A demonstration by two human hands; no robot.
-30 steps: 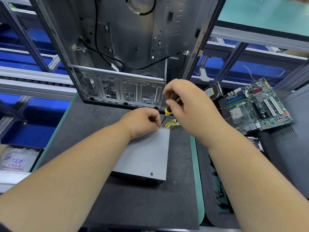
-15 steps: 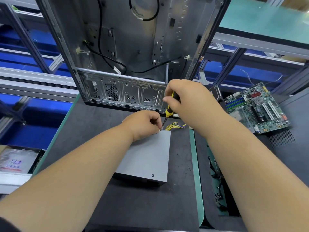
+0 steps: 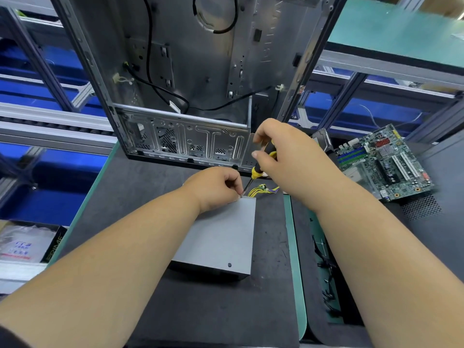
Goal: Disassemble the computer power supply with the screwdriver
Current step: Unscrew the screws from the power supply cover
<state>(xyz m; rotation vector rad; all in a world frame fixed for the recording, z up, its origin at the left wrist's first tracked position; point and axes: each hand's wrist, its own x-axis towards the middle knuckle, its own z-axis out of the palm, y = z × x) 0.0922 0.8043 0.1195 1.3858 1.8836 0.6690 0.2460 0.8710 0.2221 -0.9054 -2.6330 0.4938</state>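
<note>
Got the power supply (image 3: 221,232) lying flat on the dark surface (image 3: 206,310) right in front of me, cable bundle (image 3: 262,190) sticking out the far end. My right hand (image 3: 283,151) is wrapped around the black-and-yellow screwdriver (image 3: 258,169), fingers curled on the handle, tip angled down into the far right corner of the lid where a screw sits. My left hand (image 3: 216,187) is resting on that same far end, fingertips pinched in right by the tip. I think that's partly to keep the box from sliding and partly to steady or catch the tiny screw, though I can't tell if I'm actually touching it.

One more screw (image 3: 229,265) shows on the near right corner, so I'd guess there's more to do before the lid lifts.

The empty PC case (image 3: 190,79) stands just behind, close to my knuckles, so not much room to swing the handle. Motherboard (image 3: 384,162) sits off to the right, well apart. Those yellow wires are right next to the tip too, kinda easy to snag.
</note>
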